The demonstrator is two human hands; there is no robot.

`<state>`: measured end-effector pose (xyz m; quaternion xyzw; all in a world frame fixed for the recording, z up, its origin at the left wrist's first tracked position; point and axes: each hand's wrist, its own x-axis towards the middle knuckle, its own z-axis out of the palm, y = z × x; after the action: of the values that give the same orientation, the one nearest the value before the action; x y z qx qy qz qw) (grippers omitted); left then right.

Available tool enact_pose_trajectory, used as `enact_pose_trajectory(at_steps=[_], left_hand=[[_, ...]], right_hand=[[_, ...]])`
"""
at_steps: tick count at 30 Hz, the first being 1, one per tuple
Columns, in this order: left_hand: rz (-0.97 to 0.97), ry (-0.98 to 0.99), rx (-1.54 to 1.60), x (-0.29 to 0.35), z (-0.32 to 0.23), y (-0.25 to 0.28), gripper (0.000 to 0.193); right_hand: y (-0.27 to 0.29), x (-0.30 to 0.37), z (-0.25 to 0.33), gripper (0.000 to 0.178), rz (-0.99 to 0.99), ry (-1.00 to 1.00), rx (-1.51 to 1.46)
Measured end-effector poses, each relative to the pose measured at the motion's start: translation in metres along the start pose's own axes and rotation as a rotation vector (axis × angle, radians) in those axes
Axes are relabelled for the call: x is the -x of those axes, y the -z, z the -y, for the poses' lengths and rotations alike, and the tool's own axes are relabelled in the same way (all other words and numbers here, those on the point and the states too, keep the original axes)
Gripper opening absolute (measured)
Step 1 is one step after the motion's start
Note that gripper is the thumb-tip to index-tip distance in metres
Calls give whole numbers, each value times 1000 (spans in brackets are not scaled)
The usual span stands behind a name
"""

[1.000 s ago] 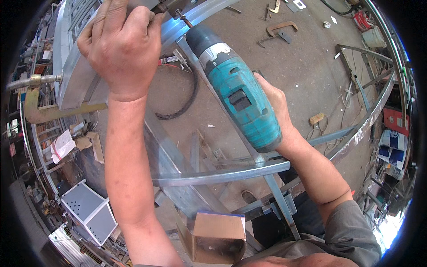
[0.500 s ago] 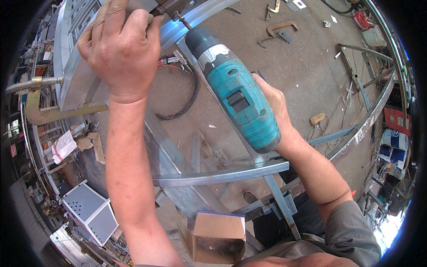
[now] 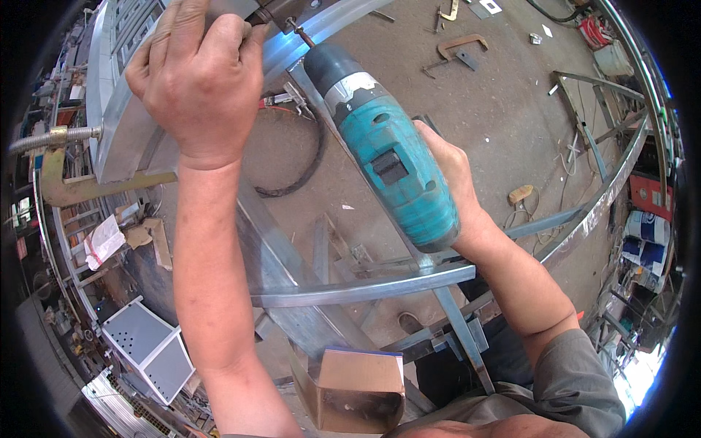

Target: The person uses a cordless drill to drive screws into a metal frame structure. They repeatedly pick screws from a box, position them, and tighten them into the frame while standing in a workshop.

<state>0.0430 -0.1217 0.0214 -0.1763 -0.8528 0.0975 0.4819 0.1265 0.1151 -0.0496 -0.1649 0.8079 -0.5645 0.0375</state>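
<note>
A teal and black cordless drill is gripped from its right side by my right hand, and its handle is mostly hidden below the body. The bit points up and left, its tip at a screw head on a metal frame at the top. My left hand rests over the frame to the left of the bit. Its fingers are curled, with thumb and forefinger pressed together near a dark part; what they hold is hidden.
A C-clamp grips the work at the left. Below runs a curved metal bar on crossing tubes. An open cardboard box stands near me. Another clamp and a brush lie on the floor, with a black hose beneath the drill.
Almost nothing differs. The drill and both hands keep their places, with only a very slight shift of the view.
</note>
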Motion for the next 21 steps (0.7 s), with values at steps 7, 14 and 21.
enact_pose_trajectory(at_steps=[7,14,21], left_hand=[[3,5,-18,1,-1,1,26],[-4,4,-7,1,-1,1,26],[11,15,-7,3,0,0,25]], right_hand=[[1,0,0,41,4,-24,-1],[1,1,1,42,4,-30,-1],[1,0,3,45,12,-12,38]])
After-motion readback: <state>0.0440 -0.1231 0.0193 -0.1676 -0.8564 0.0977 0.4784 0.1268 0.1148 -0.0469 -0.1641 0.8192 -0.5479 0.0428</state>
